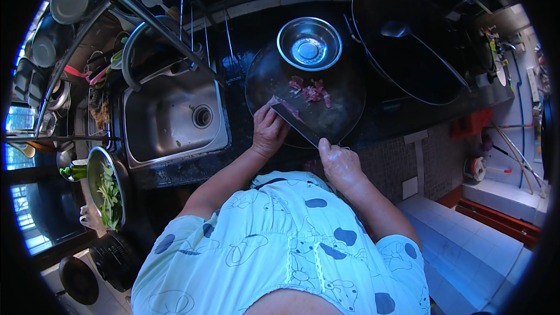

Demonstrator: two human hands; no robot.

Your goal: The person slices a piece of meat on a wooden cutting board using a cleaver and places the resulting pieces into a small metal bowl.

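Observation:
My right hand (340, 161) grips the handle of a kitchen knife, with its blade (297, 126) slanting up to the left. A piece of raw meat (286, 107) lies along the far side of the blade on a round, dark cutting board (337, 118). My left hand (268, 129) presses the near left end of that meat, fingertips close to the knife's tip. Beyond the blade sits a small heap of cut meat pieces (311, 91). A shiny stainless steel bowl (309, 43) stands at the board's far edge, with no food visible inside.
Left of the board is a steel sink (175, 118) with green scraps. A metal bowl of leafy greens (109, 197) stands at far left, below a dish rack (131, 4). To the right, a large wok (376, 57) holds a ladle (396, 29).

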